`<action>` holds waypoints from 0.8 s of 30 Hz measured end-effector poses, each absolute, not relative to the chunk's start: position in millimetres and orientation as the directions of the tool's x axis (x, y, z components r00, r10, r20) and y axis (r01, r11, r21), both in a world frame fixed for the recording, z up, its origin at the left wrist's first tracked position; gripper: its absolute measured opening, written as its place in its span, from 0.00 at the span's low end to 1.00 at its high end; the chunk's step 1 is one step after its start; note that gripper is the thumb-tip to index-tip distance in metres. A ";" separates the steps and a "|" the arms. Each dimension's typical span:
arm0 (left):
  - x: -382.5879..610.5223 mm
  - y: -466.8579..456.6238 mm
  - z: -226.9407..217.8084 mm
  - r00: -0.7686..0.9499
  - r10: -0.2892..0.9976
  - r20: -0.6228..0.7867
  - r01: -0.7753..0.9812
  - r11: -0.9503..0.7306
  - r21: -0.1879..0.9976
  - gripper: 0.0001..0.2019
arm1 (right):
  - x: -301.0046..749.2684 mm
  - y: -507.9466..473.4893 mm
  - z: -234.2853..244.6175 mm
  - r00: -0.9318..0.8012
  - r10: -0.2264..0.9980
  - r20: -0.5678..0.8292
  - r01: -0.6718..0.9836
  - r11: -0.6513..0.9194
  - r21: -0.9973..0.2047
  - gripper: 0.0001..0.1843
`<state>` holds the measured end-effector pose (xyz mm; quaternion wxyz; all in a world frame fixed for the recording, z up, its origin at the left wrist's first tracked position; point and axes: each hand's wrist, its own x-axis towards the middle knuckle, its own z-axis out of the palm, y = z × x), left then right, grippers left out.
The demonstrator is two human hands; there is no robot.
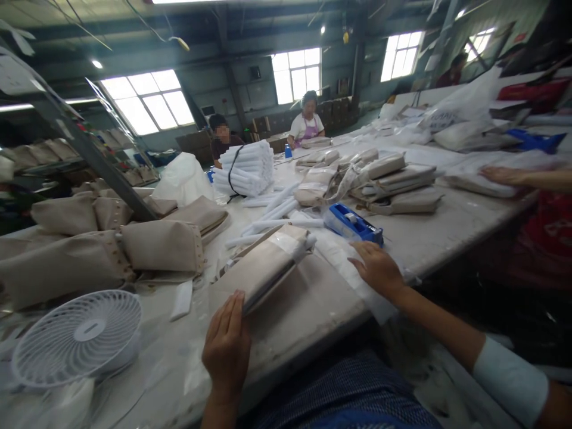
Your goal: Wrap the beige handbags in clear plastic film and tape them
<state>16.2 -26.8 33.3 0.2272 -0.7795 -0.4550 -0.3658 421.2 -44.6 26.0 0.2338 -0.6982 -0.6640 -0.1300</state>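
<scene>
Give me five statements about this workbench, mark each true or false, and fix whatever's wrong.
1. The left hand is on the near end of a folded beige bag. True.
2. The tape dispenser is red. False: it is blue.
3. A black strap goes around a bundle of white rolls. True.
4. The right hand rests on the white fan. False: it is at the translucent plastic, near the tape dispenser.
5. The white fan is on the workbench, to the left of the left hand. True.
</scene>
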 end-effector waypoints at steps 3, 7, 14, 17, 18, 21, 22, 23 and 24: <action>17.8 -27.3 31.3 0.301 0.556 0.775 0.879 -0.476 0.000 0.33 | 438.7 -52.2 21.8 0.354 0.811 0.467 0.922 -0.220 -0.317 0.22; 20.2 -26.7 31.7 0.278 0.562 0.779 0.879 -0.476 0.030 0.31 | 449.9 -59.4 17.6 0.523 0.802 0.288 0.781 -0.316 -0.538 0.22; 24.0 -25.4 33.2 0.229 0.582 0.780 0.885 -0.459 0.082 0.29 | 415.9 -71.3 63.0 0.568 0.810 0.146 0.318 -0.053 -0.947 0.31; 24.7 -26.0 31.4 0.226 0.586 0.778 0.888 -0.453 0.083 0.30 | 383.1 -85.3 64.7 0.420 0.892 -0.167 -0.117 -0.130 -0.985 0.35; 24.7 -26.2 30.8 0.228 0.587 0.777 0.888 -0.452 0.081 0.30 | 371.4 -91.1 59.7 0.350 0.905 -0.241 -0.206 -0.177 -0.962 0.36; 24.0 -27.0 29.9 0.225 0.588 0.777 0.890 -0.449 0.082 0.29 | 341.4 -109.7 35.0 0.170 0.922 -0.348 -0.299 -0.288 -0.910 0.36; 23.5 -27.2 30.0 0.222 0.590 0.777 0.890 -0.448 0.087 0.29 | 334.6 -116.0 26.9 0.132 0.927 -0.351 -0.250 -0.312 -0.917 0.36; 22.9 -27.3 30.1 0.216 0.591 0.777 0.889 -0.448 0.093 0.29 | 330.0 -122.3 20.4 0.105 0.934 -0.341 -0.152 -0.324 -0.934 0.35; 22.3 -27.4 30.3 0.213 0.592 0.777 0.888 -0.449 0.099 0.29 | 327.4 -128.0 16.5 0.087 0.945 -0.314 -0.007 -0.315 -0.949 0.34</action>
